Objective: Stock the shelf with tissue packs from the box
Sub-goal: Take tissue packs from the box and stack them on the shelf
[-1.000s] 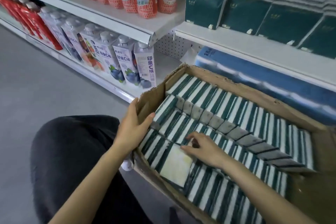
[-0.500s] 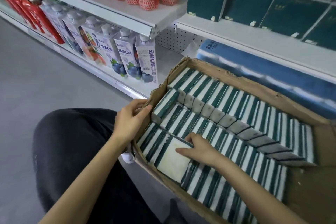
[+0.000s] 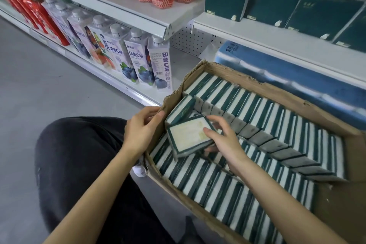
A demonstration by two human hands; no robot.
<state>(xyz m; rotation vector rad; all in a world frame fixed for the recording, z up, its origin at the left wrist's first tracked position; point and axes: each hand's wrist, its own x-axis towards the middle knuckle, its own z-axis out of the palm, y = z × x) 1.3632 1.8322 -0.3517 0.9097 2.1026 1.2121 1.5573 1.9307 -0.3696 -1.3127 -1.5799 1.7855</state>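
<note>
Your right hand (image 3: 223, 141) now has one tissue pack (image 3: 188, 136) raised higher than before, tilted over the left end of the box (image 3: 277, 93), pinched between thumb and fingers. Your left hand (image 3: 141, 127) grips the box wall. Picking is in hand; next, I think, needs a carry up to the shelf (image 3: 257, 33).

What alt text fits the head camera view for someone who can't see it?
The right hand holds one tissue pack tilted above rows of packs in a cardboard box, while the left hand grips the box's corner. Behind, shelves hold dark green packs and drink cartons.
</note>
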